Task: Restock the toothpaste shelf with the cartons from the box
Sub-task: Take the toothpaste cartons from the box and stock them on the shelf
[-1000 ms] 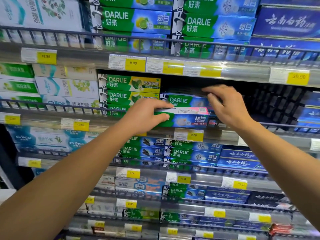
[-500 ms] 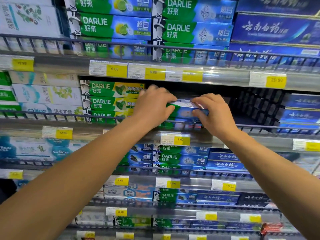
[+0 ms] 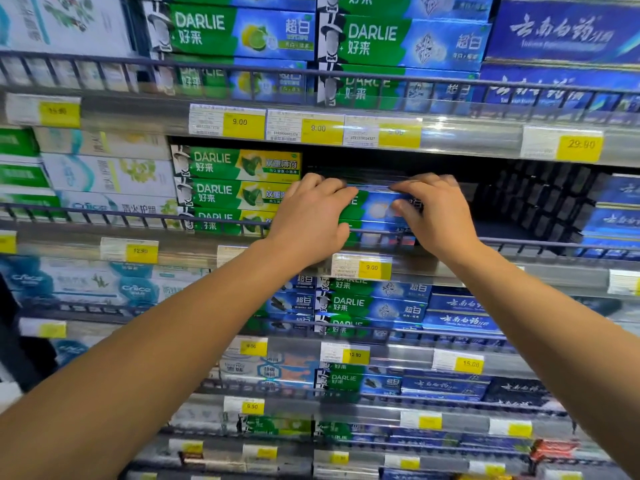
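Darlie carton [image 3: 375, 211] on shelf stack: your left hand [image 3: 310, 220] and right hand [image 3: 438, 216] grip its ends.

two bare forearms, no sleeves, hands [image 3: 374, 216] ungloved

This was a shop's toothpaste aisle: tiered wire-fronted shelves [image 3: 346, 233] held stacked Darlie cartons [image 3: 239, 32], and yellow price tags [image 3: 244, 124] such as 9.00 lined every shelf edge.
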Demonstrator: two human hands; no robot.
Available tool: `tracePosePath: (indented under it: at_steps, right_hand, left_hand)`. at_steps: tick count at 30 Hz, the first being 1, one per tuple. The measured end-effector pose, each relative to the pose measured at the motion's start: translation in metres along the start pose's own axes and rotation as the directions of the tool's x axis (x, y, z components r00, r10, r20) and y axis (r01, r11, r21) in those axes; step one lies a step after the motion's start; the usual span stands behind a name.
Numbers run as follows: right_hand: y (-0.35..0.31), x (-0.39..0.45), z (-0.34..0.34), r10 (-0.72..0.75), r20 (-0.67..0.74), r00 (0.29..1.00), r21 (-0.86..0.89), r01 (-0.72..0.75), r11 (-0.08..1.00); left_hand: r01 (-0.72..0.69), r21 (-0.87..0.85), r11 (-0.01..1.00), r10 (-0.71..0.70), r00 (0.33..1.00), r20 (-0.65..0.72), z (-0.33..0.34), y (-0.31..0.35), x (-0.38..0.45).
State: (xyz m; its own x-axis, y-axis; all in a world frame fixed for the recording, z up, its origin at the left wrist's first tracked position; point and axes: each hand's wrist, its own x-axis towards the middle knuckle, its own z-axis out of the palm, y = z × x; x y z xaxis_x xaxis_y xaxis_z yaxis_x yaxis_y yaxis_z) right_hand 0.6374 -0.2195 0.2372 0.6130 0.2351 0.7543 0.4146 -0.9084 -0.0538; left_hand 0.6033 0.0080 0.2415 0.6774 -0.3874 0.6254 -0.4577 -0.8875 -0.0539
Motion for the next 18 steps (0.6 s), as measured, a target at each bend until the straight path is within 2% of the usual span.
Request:
tracePosePath:
  at_steps: [7,11,15,18]
  right_hand:
    - [-0.005,0.000,-0.005,0.022,0.035,0.999,-0.021,-0.021,1.000]
    - [-0.013,-0.009,-0.014,0.066,-0.016,0.998,0.044,-0.065,0.997]
    - [-0.017,-0.041,-0.027,0.092,-0.067,0.994,0.103,-0.085,0.991]
    - [-0.015,-0.081,-0.036,0.132,-0.012,0.991,0.172,-0.128,0.977]
  left_hand:
    - [-0.011,-0.021,1.000,0.011,1.000,0.023,-0.003,0.000,-0.003]
    - [-0.005,-0.053,0.999,0.004,1.000,-0.010,-0.004,0.007,-0.009]
    - [0.025,-0.211,0.977,-0.044,0.996,-0.084,-0.004,0.027,-0.027]
    - [0.107,-0.359,0.927,-0.126,0.992,-0.028,0.003,0.054,-0.054]
